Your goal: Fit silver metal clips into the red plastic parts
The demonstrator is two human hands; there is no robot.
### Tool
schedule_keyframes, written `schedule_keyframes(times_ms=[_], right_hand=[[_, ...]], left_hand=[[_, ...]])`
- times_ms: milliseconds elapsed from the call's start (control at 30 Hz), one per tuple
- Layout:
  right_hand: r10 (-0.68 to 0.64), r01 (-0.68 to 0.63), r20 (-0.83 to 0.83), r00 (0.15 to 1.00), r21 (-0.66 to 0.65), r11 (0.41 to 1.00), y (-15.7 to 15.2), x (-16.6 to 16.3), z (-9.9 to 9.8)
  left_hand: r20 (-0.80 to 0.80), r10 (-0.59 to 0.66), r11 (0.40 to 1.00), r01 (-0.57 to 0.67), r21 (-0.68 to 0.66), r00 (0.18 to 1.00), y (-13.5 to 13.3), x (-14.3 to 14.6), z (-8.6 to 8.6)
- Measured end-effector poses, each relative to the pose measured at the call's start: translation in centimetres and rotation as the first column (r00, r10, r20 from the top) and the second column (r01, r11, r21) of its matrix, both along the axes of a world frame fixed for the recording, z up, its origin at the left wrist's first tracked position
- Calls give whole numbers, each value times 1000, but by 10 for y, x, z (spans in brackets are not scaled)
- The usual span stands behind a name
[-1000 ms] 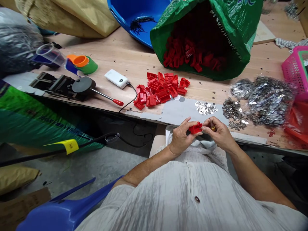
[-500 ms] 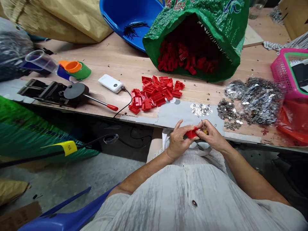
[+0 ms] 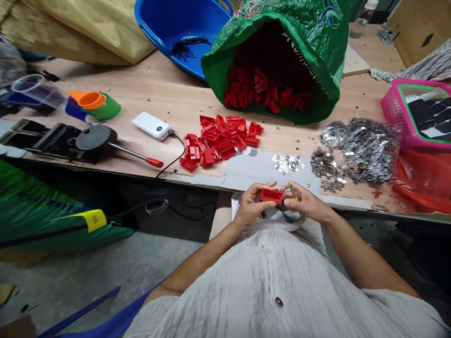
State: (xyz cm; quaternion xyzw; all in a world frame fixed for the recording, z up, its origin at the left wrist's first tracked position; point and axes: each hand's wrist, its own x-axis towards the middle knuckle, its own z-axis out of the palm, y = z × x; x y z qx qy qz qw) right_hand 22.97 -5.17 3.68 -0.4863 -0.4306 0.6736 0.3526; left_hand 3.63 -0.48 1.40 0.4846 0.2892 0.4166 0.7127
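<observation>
My left hand (image 3: 251, 206) pinches a small red plastic housing (image 3: 271, 195) just below the table's front edge, over my lap. My right hand (image 3: 306, 203) closes on the same piece from the right, and a small yellow-tipped thing shows between its fingers. On the table in front lies a pile of matching red housings (image 3: 218, 139). A scatter of small shiny metal parts (image 3: 288, 163) rests on a grey card (image 3: 253, 170) just beyond my hands.
An open green sack (image 3: 282, 56) holds more red housings. Bags of metal parts (image 3: 366, 148) and a pink basket (image 3: 416, 115) lie right. A white power bank (image 3: 151, 126), a lever press (image 3: 77, 141), stacked cups (image 3: 93, 103) and a blue tub (image 3: 176, 28) stand left.
The red housing has been turned in my fingers so its open face points up. My head has shifted, so the table sits slightly lower and further left in view.
</observation>
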Motion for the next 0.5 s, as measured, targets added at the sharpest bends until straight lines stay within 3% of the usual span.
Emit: schedule_keyframes(times_ms=[67,100,133,200,267,500], right_hand=[[-55,16,275,960,143,990,10,13,0],[-148,41,449,881,239,970,17,21,0],[-259,53,613,747,333,941,23,30,0],[-395,14,781,483,444,896,34,45,-4],[-418,-56,840,346,463,885,42,55,-8],[-374,-103,901,220,403,910,54,55,-21]], left_hand=[[19,26,993,-24,-113,999,1,1,0],[23,45,988,-41,-147,999,2,1,0],[20,67,984,-63,-168,998,2,1,1],[-3,124,976,-122,-178,992,4,1,1],[-33,170,972,-173,-160,985,5,1,1],[-74,215,965,-223,-138,974,6,1,0]])
